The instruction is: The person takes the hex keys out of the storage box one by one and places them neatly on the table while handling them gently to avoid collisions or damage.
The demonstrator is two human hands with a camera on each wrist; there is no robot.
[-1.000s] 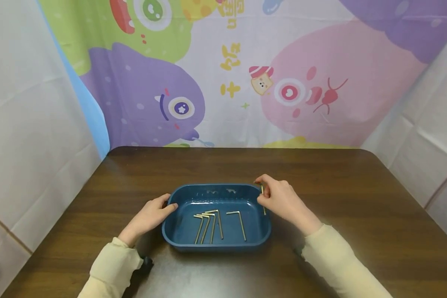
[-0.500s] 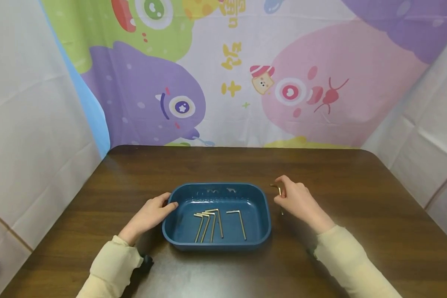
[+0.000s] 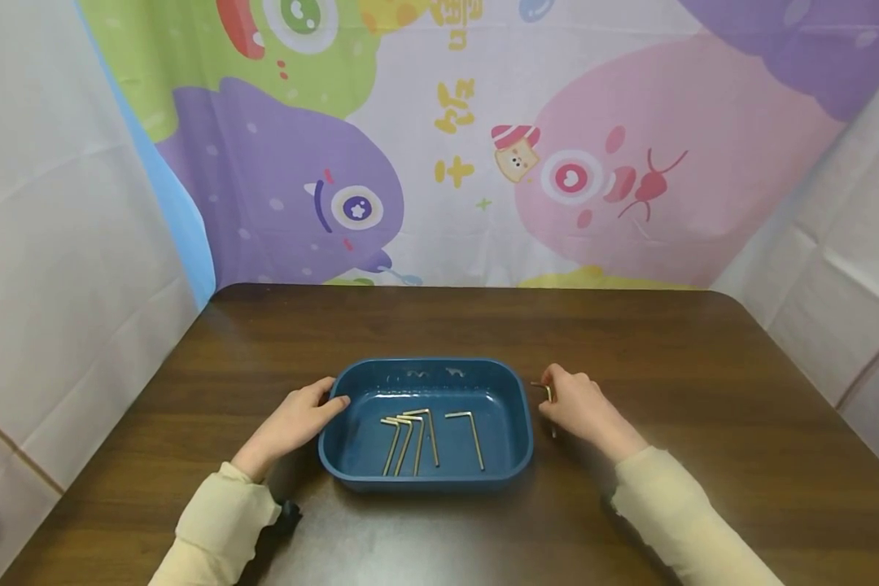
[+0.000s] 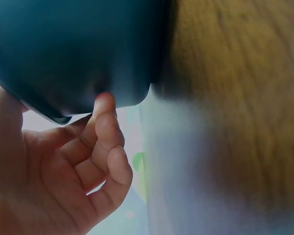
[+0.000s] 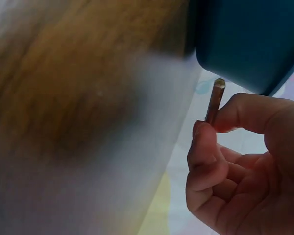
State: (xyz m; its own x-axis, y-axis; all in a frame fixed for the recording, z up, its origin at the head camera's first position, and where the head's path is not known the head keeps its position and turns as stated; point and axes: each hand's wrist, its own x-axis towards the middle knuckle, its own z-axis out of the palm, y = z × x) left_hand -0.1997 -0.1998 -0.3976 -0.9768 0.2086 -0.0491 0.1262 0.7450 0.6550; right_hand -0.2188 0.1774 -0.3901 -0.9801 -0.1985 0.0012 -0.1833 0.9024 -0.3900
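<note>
A blue rectangular tray [image 3: 425, 483] stands on the table, and several brass-coloured L-shaped hex keys [image 3: 476, 443] lie on its floor. My left hand [image 3: 295, 422] grips the tray's left end, the thumb over the rim and the fingers outside against the wall [image 4: 83, 63]. Just right of the tray, my right hand [image 3: 582, 408] pinches another hex key [image 3: 548, 392] between thumb and fingers. Its short arm points left and its long arm runs down. In the right wrist view the hexagonal end of this hex key [image 5: 218, 88] sticks out past the fingertips.
The dark brown wooden table [image 3: 227, 358] ends at the back against a printed curtain [image 3: 454, 228] with cartoon figures. Pale cloth panels [image 3: 66, 244] hang at both sides. A small dark object [image 3: 287, 521] shows by the left sleeve.
My right hand has carried its hex key from the tray's right rim outward to the right, then lowered it towards the table. The left hand and tray have stayed in place.
</note>
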